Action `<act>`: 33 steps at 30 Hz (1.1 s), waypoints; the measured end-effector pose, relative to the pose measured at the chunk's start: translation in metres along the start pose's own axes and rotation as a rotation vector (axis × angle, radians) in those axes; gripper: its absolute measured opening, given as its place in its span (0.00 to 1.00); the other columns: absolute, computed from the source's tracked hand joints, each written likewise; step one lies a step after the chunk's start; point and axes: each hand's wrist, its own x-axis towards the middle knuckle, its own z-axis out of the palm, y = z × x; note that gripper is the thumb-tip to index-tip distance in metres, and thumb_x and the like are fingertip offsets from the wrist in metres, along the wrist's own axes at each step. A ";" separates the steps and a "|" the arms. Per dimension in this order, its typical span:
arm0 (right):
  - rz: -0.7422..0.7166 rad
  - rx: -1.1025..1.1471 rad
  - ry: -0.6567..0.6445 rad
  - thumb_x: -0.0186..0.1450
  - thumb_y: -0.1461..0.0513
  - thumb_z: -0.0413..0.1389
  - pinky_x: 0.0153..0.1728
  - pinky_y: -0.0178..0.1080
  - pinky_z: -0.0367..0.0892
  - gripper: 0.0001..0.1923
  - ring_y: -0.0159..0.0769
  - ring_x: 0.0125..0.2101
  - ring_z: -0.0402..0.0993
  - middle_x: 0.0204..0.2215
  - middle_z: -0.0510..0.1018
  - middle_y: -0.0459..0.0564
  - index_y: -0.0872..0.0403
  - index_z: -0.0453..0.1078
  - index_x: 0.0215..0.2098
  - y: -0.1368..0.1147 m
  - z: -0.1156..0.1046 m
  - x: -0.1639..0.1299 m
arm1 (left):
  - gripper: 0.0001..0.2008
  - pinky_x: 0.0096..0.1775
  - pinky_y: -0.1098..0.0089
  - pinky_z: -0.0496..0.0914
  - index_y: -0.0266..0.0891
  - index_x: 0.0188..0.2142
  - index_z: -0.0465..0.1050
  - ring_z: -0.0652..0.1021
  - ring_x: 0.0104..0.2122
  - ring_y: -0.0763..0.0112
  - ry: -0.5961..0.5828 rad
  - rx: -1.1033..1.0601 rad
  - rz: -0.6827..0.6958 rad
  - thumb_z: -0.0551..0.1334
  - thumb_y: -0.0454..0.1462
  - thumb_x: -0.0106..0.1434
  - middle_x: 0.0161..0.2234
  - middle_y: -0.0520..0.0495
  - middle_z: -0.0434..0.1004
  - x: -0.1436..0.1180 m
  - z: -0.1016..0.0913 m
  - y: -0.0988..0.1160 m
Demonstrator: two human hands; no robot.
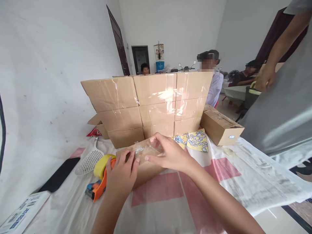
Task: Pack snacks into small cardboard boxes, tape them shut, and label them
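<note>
— Forearms [219,198] first, reaching over a cloth-covered worktop [80,214]. Quick, left to right?

— White box [26,211] with blue print, dark flat slab [59,175], white perforated scoop [89,159]. Then tape dispenser [99,188] with a yellow roll [101,166], just beside the left hand [123,172].

— In use?

— Not that I can see. Left hand: fingers loosely spread on the small carton [148,174], no grip visible.

— Where's that carton?

— On the worktop, in front of the stack [156,113], between both hands. Shiny silvery bit [139,149] on top. Sealed or not, can't tell.

— Stack?

— Three by three cartons, glossy clear tape or film over the fronts. I'd log those as done. One flap [94,119] pokes out at the left.

— Right hand [170,152]?

— Thumb and fingers curved round a clear plastic piece [153,149], over the carton. Tape or wrapping, too see-through to say.

— Further right?

— Yellow printed sheets [197,141], then a long carton [223,130]. Person [278,107] standing beyond it, not touching the work.

— So, progress?

— Small carton's partway, my guess: plastic in hand, nothing visibly finished there. Left over, probably: fix that piece down, then seal up if it isn't. Dispenser's parked within easy reach, so I'd say tape is part of it.
</note>
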 end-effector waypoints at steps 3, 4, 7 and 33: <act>-0.015 -0.074 -0.031 0.60 0.47 0.65 0.35 0.39 0.63 0.23 0.41 0.39 0.73 0.39 0.75 0.48 0.49 0.64 0.43 -0.005 0.010 0.005 | 0.23 0.65 0.36 0.47 0.40 0.59 0.73 0.76 0.57 0.48 0.047 -0.066 0.045 0.47 0.41 0.74 0.59 0.36 0.76 -0.010 -0.002 0.003; -0.026 -0.100 -0.039 0.61 0.48 0.65 0.35 0.39 0.63 0.22 0.42 0.39 0.73 0.39 0.76 0.48 0.50 0.64 0.43 -0.005 0.014 0.008 | 0.22 0.65 0.37 0.48 0.41 0.58 0.73 0.76 0.58 0.50 0.086 -0.126 0.071 0.47 0.40 0.74 0.59 0.37 0.77 -0.014 -0.003 0.003; -0.096 -0.175 -0.033 0.63 0.49 0.65 0.37 0.40 0.63 0.22 0.43 0.41 0.75 0.43 0.77 0.50 0.50 0.64 0.45 -0.007 0.029 0.016 | 0.21 0.62 0.44 0.58 0.44 0.54 0.75 0.78 0.55 0.57 0.252 -0.363 0.066 0.45 0.37 0.74 0.54 0.42 0.81 -0.024 -0.012 0.004; -0.317 0.054 -0.319 0.73 0.57 0.54 0.35 0.36 0.64 0.07 0.35 0.35 0.73 0.36 0.78 0.46 0.51 0.71 0.40 0.007 -0.009 0.037 | 0.28 0.41 0.69 0.74 0.49 0.60 0.68 0.81 0.41 0.68 -0.383 -1.270 -0.394 0.62 0.29 0.62 0.45 0.48 0.83 -0.017 -0.067 0.038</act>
